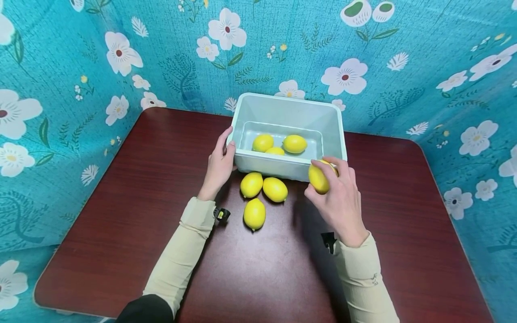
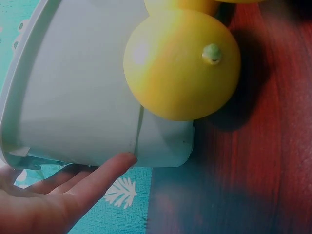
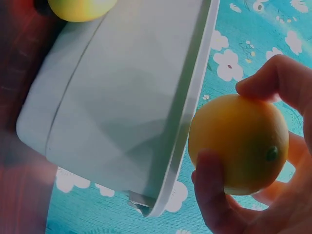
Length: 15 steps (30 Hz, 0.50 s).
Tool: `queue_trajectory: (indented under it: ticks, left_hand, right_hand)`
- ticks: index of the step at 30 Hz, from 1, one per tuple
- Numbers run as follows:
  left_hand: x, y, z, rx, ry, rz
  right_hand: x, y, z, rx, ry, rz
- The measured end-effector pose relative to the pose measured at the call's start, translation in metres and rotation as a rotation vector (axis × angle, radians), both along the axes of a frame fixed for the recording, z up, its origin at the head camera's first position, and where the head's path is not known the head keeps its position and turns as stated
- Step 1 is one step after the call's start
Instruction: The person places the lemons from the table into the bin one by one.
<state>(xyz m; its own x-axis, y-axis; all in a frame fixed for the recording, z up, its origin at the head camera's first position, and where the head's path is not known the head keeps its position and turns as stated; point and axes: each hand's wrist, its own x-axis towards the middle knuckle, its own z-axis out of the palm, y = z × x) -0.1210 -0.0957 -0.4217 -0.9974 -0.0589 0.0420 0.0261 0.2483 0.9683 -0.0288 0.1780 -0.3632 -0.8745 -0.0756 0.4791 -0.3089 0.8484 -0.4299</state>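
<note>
On my feed, left grip (image 1: 219, 164)'s straight-fingered on the bin (image 1: 278, 167)'s left end; three lemons inside (image 1: 295, 144) look done, three lemons out front (image 1: 254, 214) on the bench (image 1: 404, 188) to go, right grip (image 1: 341, 197)'s pinching another lemon (image 1: 318, 178) by its front-right corner.

The pale, open bin (image 1: 278, 167) stands upright on the table (image 1: 258, 269). Three yellow lemons (image 1: 295, 144) lie inside, one partly hidden. Three more lemons (image 1: 254, 214) rest just before it; another lemon (image 1: 318, 178) is held in the right grip (image 1: 339, 197) near its front-right corner.
</note>
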Motion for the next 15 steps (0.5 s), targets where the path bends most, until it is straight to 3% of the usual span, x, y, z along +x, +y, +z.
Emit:
queue_trajectory:
  ticks: [15]
  left_hand:
    - [-0.001, 0.001, 0.001, 0.006, -0.007, -0.001]
  right_hand:
    - [-0.008, 0.004, 0.017, -0.016, 0.027, 0.005]
